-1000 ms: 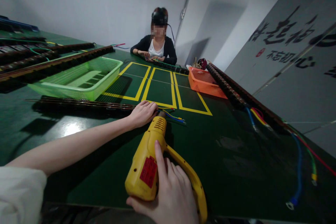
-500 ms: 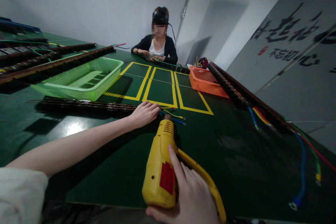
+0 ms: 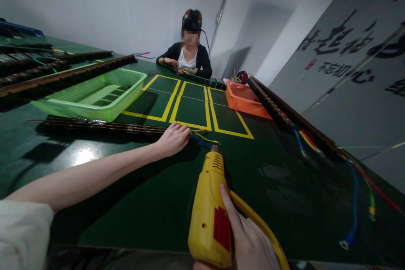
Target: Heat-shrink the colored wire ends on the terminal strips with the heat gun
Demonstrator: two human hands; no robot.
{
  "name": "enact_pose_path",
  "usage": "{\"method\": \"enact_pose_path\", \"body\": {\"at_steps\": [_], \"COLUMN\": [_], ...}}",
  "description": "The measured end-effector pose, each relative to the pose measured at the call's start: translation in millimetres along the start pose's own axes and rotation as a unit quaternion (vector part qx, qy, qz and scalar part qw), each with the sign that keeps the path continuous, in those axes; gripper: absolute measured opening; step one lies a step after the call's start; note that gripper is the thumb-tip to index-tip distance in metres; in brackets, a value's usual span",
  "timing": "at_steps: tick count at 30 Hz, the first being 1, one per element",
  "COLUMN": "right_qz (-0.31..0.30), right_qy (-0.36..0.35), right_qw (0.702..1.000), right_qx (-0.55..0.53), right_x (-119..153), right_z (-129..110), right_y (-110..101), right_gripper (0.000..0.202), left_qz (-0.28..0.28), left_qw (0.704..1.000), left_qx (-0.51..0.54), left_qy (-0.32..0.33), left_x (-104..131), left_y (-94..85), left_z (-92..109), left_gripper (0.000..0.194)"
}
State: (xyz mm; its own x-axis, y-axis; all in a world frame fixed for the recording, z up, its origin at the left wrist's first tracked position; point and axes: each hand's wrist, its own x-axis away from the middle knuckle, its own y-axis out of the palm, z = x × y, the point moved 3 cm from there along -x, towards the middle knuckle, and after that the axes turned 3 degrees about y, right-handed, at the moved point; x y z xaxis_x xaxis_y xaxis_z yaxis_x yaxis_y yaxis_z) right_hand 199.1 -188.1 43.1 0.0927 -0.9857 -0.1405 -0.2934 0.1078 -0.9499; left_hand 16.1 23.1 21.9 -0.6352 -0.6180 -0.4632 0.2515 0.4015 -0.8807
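My right hand (image 3: 253, 240) is wrapped around the handle of a yellow heat gun (image 3: 209, 206) with a red label. Its metal nozzle points away from me, at the ends of some wires. Those blue and yellow-green wires (image 3: 205, 139) come out from under my left hand (image 3: 174, 138), whose fingers are closed over them at the end of a long dark strip (image 3: 101, 126). The strip lies flat across the table to the left. The blue wire's tip is hidden behind the nozzle, while a yellow-green wire's metal lug shows just beyond it.
A green basket (image 3: 129, 97) stands behind the strip, with more long dark strips (image 3: 69, 71) over it. To the right are an orange basket (image 3: 234, 103) and strips (image 3: 272, 103) with loose lugged wires. A co-worker (image 3: 188, 57) sits across the green table (image 3: 142, 202).
The heat gun in my right hand has moved right and slightly toward me, its nozzle shifting along the wires toward their ends. My left hand stays at the strip's end.
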Motion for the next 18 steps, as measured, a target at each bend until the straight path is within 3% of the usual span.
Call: {"method": "enact_pose_path", "body": {"at_steps": [8, 18], "right_qz": [0.032, 0.022], "right_qy": [-0.03, -0.048], "right_qw": [0.999, 0.999], "right_qx": [0.025, -0.011], "right_x": [-4.9, -23.0], "right_z": [-7.4, -55.0], "right_y": [13.1, 28.4], "right_gripper": [0.126, 0.125], "left_qz": [0.018, 0.02], "left_qw": [1.0, 0.999], "left_qx": [0.004, 0.038], "left_qy": [-0.007, -0.009], "left_x": [-0.4, 0.0], "left_y": [0.5, 6.2], "left_z": [2.2, -0.8], "left_gripper": [0.02, 0.018]}}
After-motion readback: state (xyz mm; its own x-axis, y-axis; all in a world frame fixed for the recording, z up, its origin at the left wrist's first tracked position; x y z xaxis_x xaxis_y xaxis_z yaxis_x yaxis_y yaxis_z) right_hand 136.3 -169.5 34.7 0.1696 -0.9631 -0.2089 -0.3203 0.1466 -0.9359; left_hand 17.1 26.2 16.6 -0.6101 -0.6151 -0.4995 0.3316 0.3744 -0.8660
